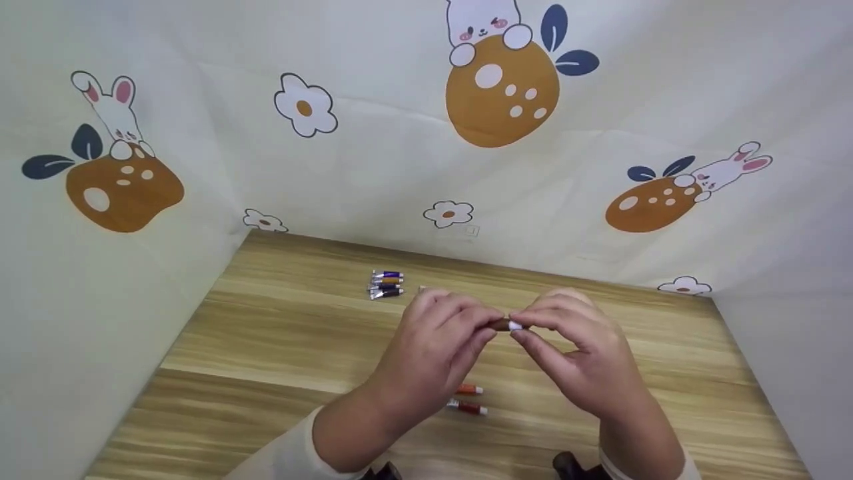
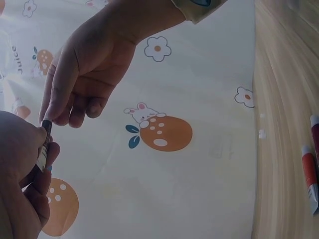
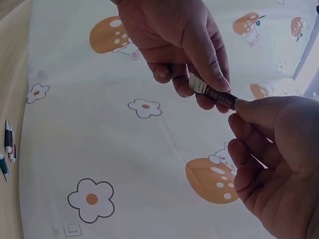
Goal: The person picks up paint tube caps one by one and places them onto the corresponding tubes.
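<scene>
Between both hands, in front of the body, is a small brown paint tube (image 1: pixel 503 325) with a white cap (image 1: pixel 514 326). My left hand (image 1: pixel 433 343) pinches the tube's body between thumb and fingers. At the cap, thumb and fingertips of my right hand (image 1: pixel 583 353) pinch from the other side. The right wrist view shows the tube's label and pale flat end (image 3: pixel 198 83) in the left fingers, with the right hand (image 3: pixel 279 159) at its dark end. Two more tubes, an orange one (image 1: pixel 470 389) and a red one (image 1: pixel 472 407), lie below the hands, partly covered by the left one.
Several paint tubes (image 1: pixel 386 285) lie side by side on the wooden table (image 1: pixel 280 320), farther back and left of the hands. A cream cloth (image 1: pixel 373 167) printed with rabbits, oranges and flowers rises behind the table and at its sides. Dark objects (image 1: pixel 574 467) show at the bottom edge near the wrists.
</scene>
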A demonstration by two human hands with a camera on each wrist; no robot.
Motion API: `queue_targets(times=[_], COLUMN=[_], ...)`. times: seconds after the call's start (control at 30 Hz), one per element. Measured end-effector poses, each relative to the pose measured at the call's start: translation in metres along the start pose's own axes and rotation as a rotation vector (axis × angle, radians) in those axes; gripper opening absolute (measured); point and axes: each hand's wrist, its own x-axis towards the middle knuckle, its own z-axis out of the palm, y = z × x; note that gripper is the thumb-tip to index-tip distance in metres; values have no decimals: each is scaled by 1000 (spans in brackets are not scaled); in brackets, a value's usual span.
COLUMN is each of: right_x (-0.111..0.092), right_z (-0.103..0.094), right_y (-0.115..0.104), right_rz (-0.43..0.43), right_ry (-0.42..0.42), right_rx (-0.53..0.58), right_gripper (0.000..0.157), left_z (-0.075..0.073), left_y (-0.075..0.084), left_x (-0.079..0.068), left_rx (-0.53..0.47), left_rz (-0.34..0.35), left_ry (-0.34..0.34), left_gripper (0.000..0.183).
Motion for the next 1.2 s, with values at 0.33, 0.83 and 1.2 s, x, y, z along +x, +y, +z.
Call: queue_targets(times=[0.33,0.83,1.2], right_x=[-2,-2,-1], right_z=[0,3,-2], right_y=[0,18,36], right_rz=[9,450,576], right_ry=[-8,-259,-355], right_rx=[-88,-207,-242], right_gripper=[15,2,12], left_z=[0,10,25], left_y=[-1,-12,-27], left_x=[0,-7,-10], left_rx=[-2,47,90], left_rz=[32,-190,-255], left_ry=[10,-280,-558], left_gripper=[13,24,27])
